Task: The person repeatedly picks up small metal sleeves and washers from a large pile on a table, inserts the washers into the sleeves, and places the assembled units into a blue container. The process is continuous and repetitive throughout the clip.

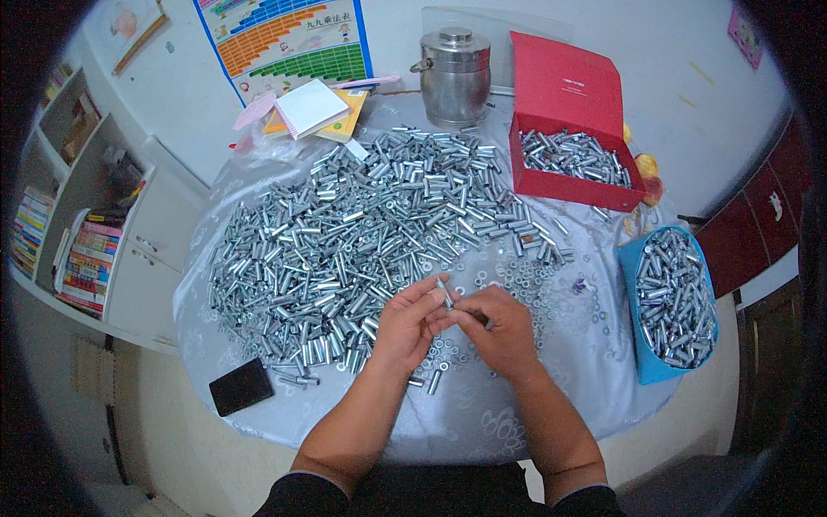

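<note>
Over the near edge of a big heap of metal sleeves and bolts (345,233), both my hands meet at one small shiny anchor bolt (444,293). My left hand (410,320) pinches it between thumb and fingers, its upper end poking out tilted. Closed at its lower end is my right hand (501,326), thumb and forefinger pressed together there; my fingers partly hide the piece. Loose flat washers (525,280) lie scattered just beyond and beside my right hand. A single metal sleeve (434,382) rests on the cloth below my left hand.
At the right stands a blue bin (631,284) full of bolts. Behind it an open red box (573,191) holds more. A steel pot (457,82), notepads (312,109) and a black phone (240,387) sit around the heap on the silvery tablecloth (413,439).
</note>
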`<move>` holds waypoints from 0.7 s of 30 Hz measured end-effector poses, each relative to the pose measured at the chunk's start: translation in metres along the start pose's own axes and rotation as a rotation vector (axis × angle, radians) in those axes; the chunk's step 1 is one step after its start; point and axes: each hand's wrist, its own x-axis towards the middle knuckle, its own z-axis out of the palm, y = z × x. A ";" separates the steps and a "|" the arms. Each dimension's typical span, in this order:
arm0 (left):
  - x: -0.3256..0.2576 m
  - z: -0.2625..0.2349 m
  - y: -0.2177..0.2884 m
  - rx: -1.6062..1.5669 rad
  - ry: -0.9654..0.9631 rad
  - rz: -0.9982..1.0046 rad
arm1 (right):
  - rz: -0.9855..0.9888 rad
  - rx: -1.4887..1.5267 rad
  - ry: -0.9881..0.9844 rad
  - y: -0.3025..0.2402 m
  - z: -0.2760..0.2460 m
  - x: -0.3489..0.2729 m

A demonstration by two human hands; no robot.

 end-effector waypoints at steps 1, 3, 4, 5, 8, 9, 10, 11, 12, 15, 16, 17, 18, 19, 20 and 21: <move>-0.001 0.000 0.000 -0.001 -0.012 -0.008 | 0.042 -0.030 0.004 -0.004 -0.001 0.000; -0.001 0.001 0.000 -0.001 -0.039 -0.026 | 0.098 -0.067 0.049 -0.005 -0.002 0.001; -0.002 0.002 0.000 -0.001 -0.034 -0.027 | 0.126 -0.084 0.072 -0.005 -0.002 0.001; -0.002 0.002 0.000 0.000 -0.029 -0.028 | 0.153 -0.102 0.053 -0.005 -0.002 0.001; -0.001 0.003 -0.002 0.004 0.042 0.016 | 0.217 -0.138 0.026 0.000 -0.004 0.001; 0.000 0.003 -0.002 0.005 0.073 0.039 | 0.227 -0.140 0.037 0.007 -0.005 0.003; 0.000 0.004 -0.002 0.036 0.096 0.062 | 0.237 -0.142 0.049 0.016 -0.006 0.006; 0.000 0.005 -0.003 0.067 0.118 0.084 | 0.228 -0.229 0.062 0.025 -0.007 0.010; 0.001 0.006 -0.003 0.097 0.140 0.105 | 0.218 -0.317 0.075 0.036 -0.008 0.015; 0.000 0.008 -0.002 0.171 0.159 0.098 | 0.183 -0.513 0.105 0.055 -0.002 0.036; -0.001 0.009 -0.002 0.189 0.171 0.108 | 0.172 -0.568 0.114 0.059 0.001 0.041; -0.001 0.011 -0.002 0.205 0.181 0.120 | 0.182 -0.576 0.092 0.064 0.003 0.045; -0.001 0.012 -0.001 0.221 0.191 0.132 | 0.193 -0.584 0.070 0.068 0.004 0.048; 0.000 0.011 -0.002 0.254 0.177 0.154 | 0.205 -0.592 0.048 0.072 0.004 0.050; 0.001 0.007 -0.004 0.285 0.167 0.176 | 0.221 -0.581 0.037 0.075 0.006 0.052; 0.002 0.005 -0.006 0.316 0.157 0.198 | 0.238 -0.571 0.026 0.077 0.007 0.054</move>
